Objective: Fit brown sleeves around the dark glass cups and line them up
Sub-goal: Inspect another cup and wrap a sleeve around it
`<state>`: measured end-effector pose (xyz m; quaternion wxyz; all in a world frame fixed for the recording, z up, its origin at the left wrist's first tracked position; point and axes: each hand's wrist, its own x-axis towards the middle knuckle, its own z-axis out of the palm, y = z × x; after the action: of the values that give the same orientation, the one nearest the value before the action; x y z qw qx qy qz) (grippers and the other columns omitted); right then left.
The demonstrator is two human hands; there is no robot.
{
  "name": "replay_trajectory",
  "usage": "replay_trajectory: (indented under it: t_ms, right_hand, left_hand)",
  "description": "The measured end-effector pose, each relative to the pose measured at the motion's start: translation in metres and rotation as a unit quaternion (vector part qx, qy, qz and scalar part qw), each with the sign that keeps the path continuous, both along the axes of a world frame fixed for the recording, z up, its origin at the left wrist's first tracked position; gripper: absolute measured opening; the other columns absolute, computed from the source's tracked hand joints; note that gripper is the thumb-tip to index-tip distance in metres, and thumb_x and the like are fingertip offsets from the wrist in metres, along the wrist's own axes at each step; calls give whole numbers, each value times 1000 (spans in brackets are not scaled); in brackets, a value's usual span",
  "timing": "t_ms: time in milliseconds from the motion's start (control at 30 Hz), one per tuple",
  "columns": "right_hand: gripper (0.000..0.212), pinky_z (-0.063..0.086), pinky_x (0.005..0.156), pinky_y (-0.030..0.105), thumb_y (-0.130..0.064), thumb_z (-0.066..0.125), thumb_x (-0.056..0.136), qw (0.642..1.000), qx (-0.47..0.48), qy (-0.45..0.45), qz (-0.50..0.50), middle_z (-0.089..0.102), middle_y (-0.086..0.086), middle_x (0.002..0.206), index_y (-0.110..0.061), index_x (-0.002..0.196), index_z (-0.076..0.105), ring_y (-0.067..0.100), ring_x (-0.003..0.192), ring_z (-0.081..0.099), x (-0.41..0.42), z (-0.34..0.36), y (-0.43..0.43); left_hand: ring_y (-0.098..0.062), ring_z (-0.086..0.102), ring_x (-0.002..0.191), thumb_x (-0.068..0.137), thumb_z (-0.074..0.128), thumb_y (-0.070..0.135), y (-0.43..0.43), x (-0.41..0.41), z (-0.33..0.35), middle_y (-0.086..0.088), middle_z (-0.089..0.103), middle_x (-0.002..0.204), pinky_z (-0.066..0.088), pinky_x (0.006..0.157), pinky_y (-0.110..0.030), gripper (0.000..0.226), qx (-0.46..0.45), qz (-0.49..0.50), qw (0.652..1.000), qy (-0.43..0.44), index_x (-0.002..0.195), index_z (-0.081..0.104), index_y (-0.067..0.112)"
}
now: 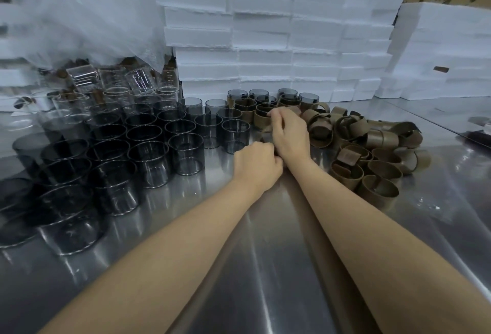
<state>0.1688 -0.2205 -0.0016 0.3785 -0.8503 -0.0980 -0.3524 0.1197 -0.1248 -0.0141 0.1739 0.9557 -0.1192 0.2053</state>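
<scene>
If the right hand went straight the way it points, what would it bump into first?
Probably the nearest sleeved cup, in front of the white foam boxes. The right hand points away from the person, fingertips close to that cup's rim, though depth is hard to judge.

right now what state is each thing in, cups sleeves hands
bare cups, upright, unsleeved, in rows
sleeved cups, upright, grouped at back
loose sleeves, heaped
sleeve, partly hidden by the hands
right hand, fingers curled, grip unclear
left hand, curled, grip hidden
</scene>
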Motion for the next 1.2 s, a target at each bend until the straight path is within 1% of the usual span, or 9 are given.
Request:
replay_trajectory:
  t_ms: [267, 500, 667, 767, 933, 1000, 1067, 1133, 1200]
  right_hand:
    - [16, 47, 84, 34, -12, 59, 95, 989, -122, -10, 83, 58, 14, 105, 0, 103, 68, 22, 97, 56, -45, -2, -2]
    - [14, 40, 79, 26, 9, 58, 86, 990, -132, 32, 23, 49, 17, 106, 1, 96, 64, 28, 93, 50, -51, -8, -11]
    - [23, 40, 93, 36, 0, 57, 89, 980, -181, 67, -53, 49, 13, 117, -5, 110, 64, 33, 109, 48, -47, -7, -10]
    - [38, 34, 108, 34, 1, 53, 92, 985, -169, 6, 28, 45, 18, 133, -4, 129, 57, 32, 124, 44, -53, -1, 11]
    - [48, 15, 119, 40, -15, 50, 100, 973, -174, 131, 76, 8, 17, 160, -18, 147, 39, 31, 148, 9, -50, -10, 40]
    - [44, 21, 116, 38, -19, 55, 98, 974, -160, 139, 82, 22, 19, 157, -14, 140, 45, 32, 147, 15, -47, -11, 37]
    - [34, 33, 94, 23, -17, 64, 92, 985, -106, 102, 88, 53, 15, 127, -6, 121, 52, 30, 125, 46, -45, -12, 32]
    - [28, 31, 73, 18, -17, 72, 86, 993, -55, 76, 74, 57, 5, 98, -6, 106, 55, 19, 92, 53, -49, -10, 30]
    - [27, 31, 69, 14, -17, 77, 81, 997, -21, 32, 69, 53, 0, 93, -9, 96, 56, 13, 85, 47, -54, -8, 27]
  left_hand:
    - [-25, 58, 91, 92, 46, 18, 26, -33, 3, 1, 52, 88, 36, 63, -31, 23, -65, -64, 996, 4, 91, 68, 13]
    - [-15, 58, 84, 87, 50, 9, 67, -46, -1, 11, 60, 78, 50, 78, -34, 25, -168, -58, 984, 24, 84, 75, 12]
    - [5, 54, 57, 88, 51, 6, 66, -45, 5, 18, 58, 66, 37, 57, -8, 25, -238, -56, 968, 53, 85, 76, 9]
    - [4, 55, 61, 90, 52, 5, 69, -40, 6, 16, 58, 65, 35, 60, -9, 23, -284, -26, 957, 54, 90, 75, 9]
    - [-9, 56, 74, 93, 54, 9, 68, -36, 4, 4, 61, 79, 34, 64, -12, 19, -288, -21, 955, 61, 100, 71, 8]
    - [-11, 57, 73, 94, 53, 11, 68, -36, 2, 3, 62, 78, 36, 61, -13, 17, -288, -20, 955, 65, 97, 70, 7]
    - [-17, 62, 77, 95, 52, 12, 69, -35, 1, -3, 67, 80, 42, 64, -15, 18, -299, -19, 952, 70, 94, 69, 6]
    - [-23, 66, 82, 97, 50, 17, 68, -34, 1, -8, 69, 87, 50, 75, -29, 18, -321, -19, 944, 73, 93, 64, 6]
    - [-23, 68, 80, 100, 49, 29, 67, -35, 3, -9, 68, 93, 53, 72, -36, 20, -364, -20, 928, 78, 98, 53, 10]
